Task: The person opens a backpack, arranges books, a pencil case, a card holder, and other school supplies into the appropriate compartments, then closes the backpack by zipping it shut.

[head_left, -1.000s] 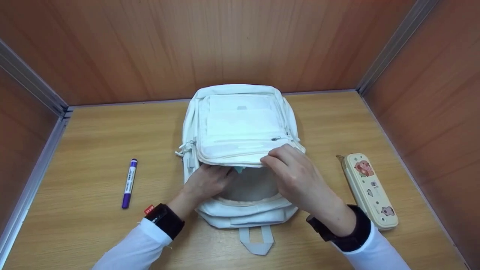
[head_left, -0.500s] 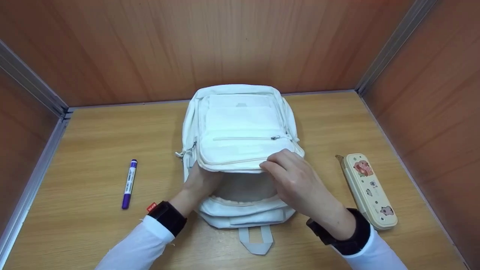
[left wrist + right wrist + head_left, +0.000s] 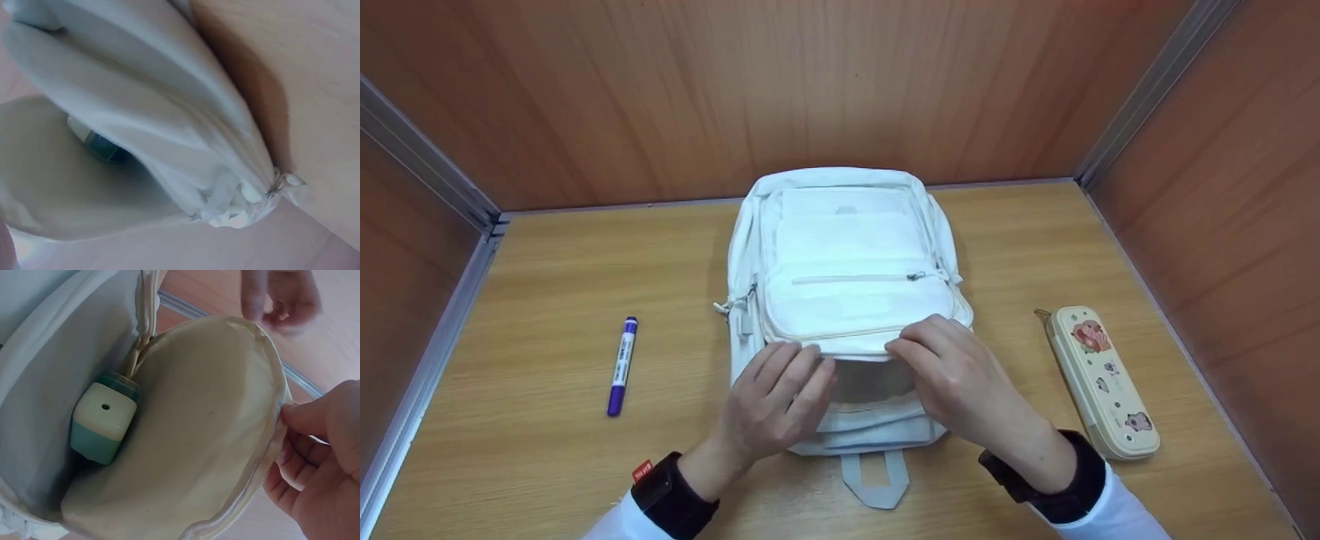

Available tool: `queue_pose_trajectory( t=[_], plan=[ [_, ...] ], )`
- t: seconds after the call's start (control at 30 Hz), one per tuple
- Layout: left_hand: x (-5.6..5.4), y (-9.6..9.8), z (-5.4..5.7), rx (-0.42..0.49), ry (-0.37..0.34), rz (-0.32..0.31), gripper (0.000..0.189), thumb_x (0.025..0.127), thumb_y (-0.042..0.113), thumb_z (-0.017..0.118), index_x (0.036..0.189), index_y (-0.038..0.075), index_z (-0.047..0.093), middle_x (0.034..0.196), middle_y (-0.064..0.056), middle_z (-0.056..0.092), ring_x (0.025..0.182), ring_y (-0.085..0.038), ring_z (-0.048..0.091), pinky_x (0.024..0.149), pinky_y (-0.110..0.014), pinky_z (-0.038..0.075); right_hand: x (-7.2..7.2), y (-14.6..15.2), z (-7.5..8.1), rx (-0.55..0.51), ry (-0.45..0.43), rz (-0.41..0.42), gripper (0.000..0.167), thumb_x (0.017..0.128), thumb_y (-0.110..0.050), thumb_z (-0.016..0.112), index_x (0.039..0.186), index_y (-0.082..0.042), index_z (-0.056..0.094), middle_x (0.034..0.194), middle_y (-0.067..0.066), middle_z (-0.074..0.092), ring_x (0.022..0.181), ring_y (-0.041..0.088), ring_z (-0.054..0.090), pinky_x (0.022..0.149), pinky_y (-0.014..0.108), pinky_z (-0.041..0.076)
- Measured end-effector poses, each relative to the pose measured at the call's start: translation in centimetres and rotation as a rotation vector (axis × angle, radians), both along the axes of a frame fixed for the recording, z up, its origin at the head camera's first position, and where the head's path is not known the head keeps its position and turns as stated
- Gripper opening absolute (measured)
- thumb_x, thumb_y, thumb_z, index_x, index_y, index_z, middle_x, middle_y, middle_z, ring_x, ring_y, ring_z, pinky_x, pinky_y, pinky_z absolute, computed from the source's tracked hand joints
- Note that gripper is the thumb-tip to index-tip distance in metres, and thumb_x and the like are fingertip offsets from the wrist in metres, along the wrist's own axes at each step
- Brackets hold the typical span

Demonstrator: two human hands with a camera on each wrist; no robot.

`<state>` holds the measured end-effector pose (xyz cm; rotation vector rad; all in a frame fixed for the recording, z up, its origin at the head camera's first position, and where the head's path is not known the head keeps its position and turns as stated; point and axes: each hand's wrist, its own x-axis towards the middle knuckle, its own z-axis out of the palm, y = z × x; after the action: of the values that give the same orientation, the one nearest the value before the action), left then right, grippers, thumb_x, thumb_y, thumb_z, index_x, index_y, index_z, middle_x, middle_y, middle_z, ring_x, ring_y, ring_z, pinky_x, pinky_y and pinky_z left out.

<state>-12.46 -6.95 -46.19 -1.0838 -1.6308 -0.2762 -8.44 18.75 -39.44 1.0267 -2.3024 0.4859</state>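
Observation:
A white backpack lies on the table, its main compartment unzipped and the front panel lifted. My right hand pinches the zipped edge of that panel between thumb and fingers. Close to the same edge, further left, is my left hand, fingers loosely bent; the right wrist view shows this left hand just beyond the panel's rim, with nothing in it. Inside the bag sits a green and cream pencil sharpener with a round hole in its pale face. The left wrist view shows only part of the sharpener.
A purple and white marker lies on the table to the left. On the right is a cream pencil case with animal pictures. The bag's grey carry loop points toward me. Wooden walls enclose the table at the back and sides.
My left hand has come out of the backpack to the front panel's edge. The panel hangs slightly lower, with my right hand still pinching it.

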Motion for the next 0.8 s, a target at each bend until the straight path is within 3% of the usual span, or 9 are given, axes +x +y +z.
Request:
queue_pose_trajectory(
  t=[0.1, 0.23, 0.53, 0.67, 0.8],
  plan=[
    [0.5, 0.2, 0.4, 0.025, -0.122, 0.045, 0.024, 0.104, 0.015, 0.062, 0.119, 0.000, 0.072, 0.110, -0.016, 0.074, 0.095, -0.031, 0.070, 0.085, -0.042, 0.059, 0.2, 0.2, -0.4, 0.009, -0.004, -0.009, 0.014, 0.094, 0.004, 0.066, 0.104, -0.002, 0.074, 0.098, 0.005, 0.066, 0.087, 0.018, 0.062, 0.071, 0.028, 0.052],
    [1.0, 0.3, 0.6, 0.026, -0.237, 0.053, 0.022, 0.106, 0.007, 0.057, 0.116, 0.001, 0.076, 0.102, -0.012, 0.075, 0.086, -0.027, 0.070, 0.076, -0.036, 0.061, 0.5, 0.3, -1.0, 0.000, -0.012, -0.008, 0.017, 0.092, 0.006, 0.068, 0.105, -0.003, 0.074, 0.099, 0.005, 0.067, 0.087, 0.019, 0.062, 0.071, 0.029, 0.051],
    [1.4, 0.5, 1.0, 0.093, -0.292, 0.043, 0.022, 0.102, 0.000, 0.055, 0.102, 0.002, 0.077, 0.089, -0.008, 0.075, 0.076, -0.023, 0.070, 0.066, -0.033, 0.060, 0.7, 2.1, -2.5, -0.114, 0.043, 0.002, 0.019, 0.091, -0.003, 0.069, 0.109, -0.003, 0.076, 0.106, 0.006, 0.070, 0.094, 0.021, 0.066, 0.080, 0.032, 0.053],
    [1.5, 0.5, 1.1, 0.103, -0.334, 0.043, 0.025, 0.103, 0.002, 0.052, 0.101, 0.002, 0.077, 0.089, -0.008, 0.075, 0.076, -0.023, 0.070, 0.064, -0.032, 0.060, 1.1, 4.4, -3.3, -0.135, 0.027, -0.108, 0.029, 0.092, -0.011, 0.073, 0.119, -0.001, 0.073, 0.119, 0.013, 0.071, 0.105, 0.029, 0.067, 0.089, 0.041, 0.053],
    [1.6, 0.6, 1.2, 0.102, -0.360, 0.040, 0.026, 0.105, 0.004, 0.050, 0.102, 0.002, 0.076, 0.089, -0.008, 0.075, 0.077, -0.022, 0.070, 0.064, -0.032, 0.060, 1.5, 7.6, -4.7, -0.067, -0.093, -0.311, 0.067, 0.090, -0.029, 0.079, 0.147, -0.001, 0.055, 0.148, 0.023, 0.055, 0.129, 0.042, 0.056, 0.106, 0.059, 0.045]
  ],
)
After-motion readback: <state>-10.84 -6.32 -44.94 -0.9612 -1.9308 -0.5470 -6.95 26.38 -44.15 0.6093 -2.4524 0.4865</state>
